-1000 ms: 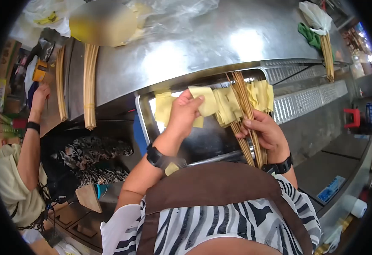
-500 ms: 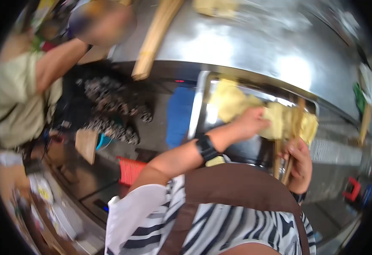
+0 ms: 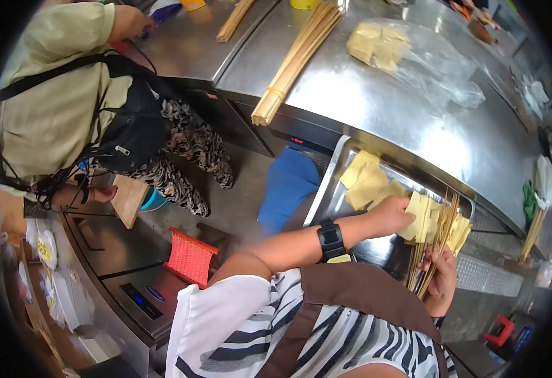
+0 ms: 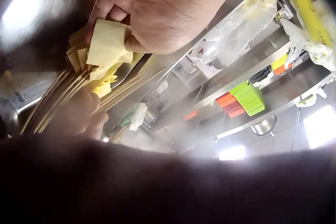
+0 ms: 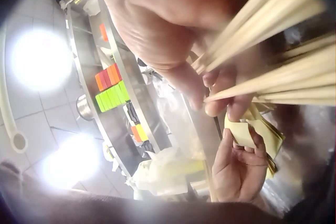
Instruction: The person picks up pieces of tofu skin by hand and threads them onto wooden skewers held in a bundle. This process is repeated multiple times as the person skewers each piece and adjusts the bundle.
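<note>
Between the thumb and fingers of my left hand [image 3: 392,216] [image 4: 178,3] is a thin yellow sheet [image 4: 107,43] [image 5: 241,133], beside folded yellow sheets [image 3: 422,217] on thin sticks. My right hand [image 3: 441,271] [image 5: 173,24] grips a bundle of wooden sticks [image 3: 445,234] [image 5: 294,71], which fan out past its fingers in the right wrist view. More folded sheets [image 3: 460,232] lie right of the sticks. Loose yellow sheets [image 3: 365,183] lie at the left end of the metal tray [image 3: 327,183]. Whether the held sheet touches a stick tip is unclear.
On the steel counter [image 3: 377,107] lie a banded stick bundle [image 3: 298,60] and a clear bag [image 3: 440,63] beside a yellow stack [image 3: 380,45]. Another person [image 3: 61,107] stands at the left. A red basket [image 3: 189,257] and blue cloth [image 3: 288,189] are left of the tray.
The head view has swung left, showing more of the other person and the counter. My left hand still holds a sheet, now close against the folded ones; my right hand keeps its grip on the sticks.
</note>
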Demonstrator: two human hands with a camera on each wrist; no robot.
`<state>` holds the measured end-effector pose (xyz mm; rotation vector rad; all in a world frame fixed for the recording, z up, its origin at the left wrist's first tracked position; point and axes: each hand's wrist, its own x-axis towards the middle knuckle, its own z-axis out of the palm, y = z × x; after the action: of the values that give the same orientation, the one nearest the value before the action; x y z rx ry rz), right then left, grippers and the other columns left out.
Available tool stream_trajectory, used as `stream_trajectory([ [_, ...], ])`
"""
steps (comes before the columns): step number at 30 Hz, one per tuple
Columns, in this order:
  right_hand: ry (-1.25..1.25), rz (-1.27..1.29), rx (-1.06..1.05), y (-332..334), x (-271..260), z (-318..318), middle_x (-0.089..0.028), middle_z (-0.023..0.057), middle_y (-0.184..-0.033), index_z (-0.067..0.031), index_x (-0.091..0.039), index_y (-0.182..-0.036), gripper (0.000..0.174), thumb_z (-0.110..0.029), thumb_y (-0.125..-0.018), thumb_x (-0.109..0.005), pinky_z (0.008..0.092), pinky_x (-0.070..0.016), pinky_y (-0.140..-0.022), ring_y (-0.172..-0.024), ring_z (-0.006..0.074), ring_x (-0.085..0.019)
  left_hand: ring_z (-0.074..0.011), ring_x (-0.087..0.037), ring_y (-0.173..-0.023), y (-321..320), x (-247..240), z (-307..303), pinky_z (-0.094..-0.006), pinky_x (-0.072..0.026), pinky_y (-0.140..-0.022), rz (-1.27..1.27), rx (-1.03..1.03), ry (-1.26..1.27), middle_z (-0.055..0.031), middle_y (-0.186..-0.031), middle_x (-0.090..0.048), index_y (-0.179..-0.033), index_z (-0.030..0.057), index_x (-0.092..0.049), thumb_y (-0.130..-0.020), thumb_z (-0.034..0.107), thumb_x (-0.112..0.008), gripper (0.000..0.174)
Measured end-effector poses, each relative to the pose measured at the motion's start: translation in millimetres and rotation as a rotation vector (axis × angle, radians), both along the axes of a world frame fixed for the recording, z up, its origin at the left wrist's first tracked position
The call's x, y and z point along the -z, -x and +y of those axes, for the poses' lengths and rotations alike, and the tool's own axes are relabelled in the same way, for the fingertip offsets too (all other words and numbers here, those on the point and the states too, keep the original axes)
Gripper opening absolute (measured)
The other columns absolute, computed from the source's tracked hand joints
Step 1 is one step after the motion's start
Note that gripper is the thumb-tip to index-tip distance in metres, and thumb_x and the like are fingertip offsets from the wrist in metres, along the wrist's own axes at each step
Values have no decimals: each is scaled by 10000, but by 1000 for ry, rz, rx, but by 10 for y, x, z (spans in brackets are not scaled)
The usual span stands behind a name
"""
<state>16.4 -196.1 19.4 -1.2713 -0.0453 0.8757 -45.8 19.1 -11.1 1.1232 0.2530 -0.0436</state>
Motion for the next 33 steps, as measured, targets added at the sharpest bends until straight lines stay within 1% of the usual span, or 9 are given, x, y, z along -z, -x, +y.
stream_trajectory([
  [5,-45,20,-49,-49,65,-4,-519,32,-696,-30,-504,-929,236,-145,-805,-669,307,-515,-623,-546,126,-543,-67,-579,-788,-4,3,13,-246,-479,-686,-62,69,-135,-55,-906,-650,-1046,-40,-580,-901,69,-534,187],
  [9,42,46,-66,-76,15,-58,-519,11,-674,-59,-501,-935,191,-146,-824,-631,329,-526,-667,-553,131,-553,-51,-573,-758,-125,404,56,-215,-463,-649,-15,-89,-107,-2,-870,-634,-1007,34,-585,-888,91,-583,132],
  [10,34,46,-70,-73,-9,-43,-525,16,-681,-58,-503,-929,186,-145,-825,-629,327,-526,-670,-553,132,-553,-57,-587,-760,-71,94,146,-215,-475,-661,51,-78,-195,-9,-882,-640,-1014,38,-570,-899,84,-568,124],
  [11,35,57,-73,-72,-19,-46,-529,22,-671,-52,-503,-918,185,-142,-822,-634,317,-529,-660,-548,133,-556,-65,-603,-759,-121,142,99,-215,-488,-666,-110,-187,18,-18,-892,-644,-1010,39,-561,-909,81,-555,109],
  [16,-40,174,4,-93,-112,-17,-580,47,-651,-44,-509,-866,164,-6,-793,-652,330,-549,-686,-557,157,-620,-112,-622,-863,-319,-312,178,-271,-534,-728,-36,-196,20,-55,-985,-641,-1055,20,-551,-946,112,-495,153],
  [23,-91,166,-37,-113,-75,-59,-599,50,-681,-46,-499,-876,181,-22,-802,-663,293,-546,-664,-569,146,-635,-111,-627,-877,-560,-293,168,-255,-514,-742,-60,-109,-124,-55,-1007,-643,-1087,3,-554,-951,107,-477,188],
  [26,-80,173,-64,-115,-5,-92,-602,48,-697,-51,-492,-876,191,-22,-802,-665,278,-544,-642,-566,143,-638,-62,-575,-790,-570,-315,136,-226,-473,-716,-60,-149,-93,-40,-903,-644,-930,-4,-565,-946,89,-500,114],
  [28,-60,177,-83,-119,-17,-95,-603,47,-704,-53,-488,-877,196,-22,-801,-666,272,-543,-631,-564,141,-638,-101,-626,-840,-586,-312,181,-246,-507,-745,-67,-97,-155,-55,-985,-653,-1095,1,-570,-947,106,-489,199],
  [33,-59,188,-88,-125,-34,-81,-601,64,-723,-55,-478,-885,210,-14,-796,-664,264,-532,-586,-571,142,-635,-112,-629,-862,-628,-266,157,-265,-515,-764,-76,-132,-111,-70,-1016,-651,-1112,-5,-566,-954,116,-488,214],
])
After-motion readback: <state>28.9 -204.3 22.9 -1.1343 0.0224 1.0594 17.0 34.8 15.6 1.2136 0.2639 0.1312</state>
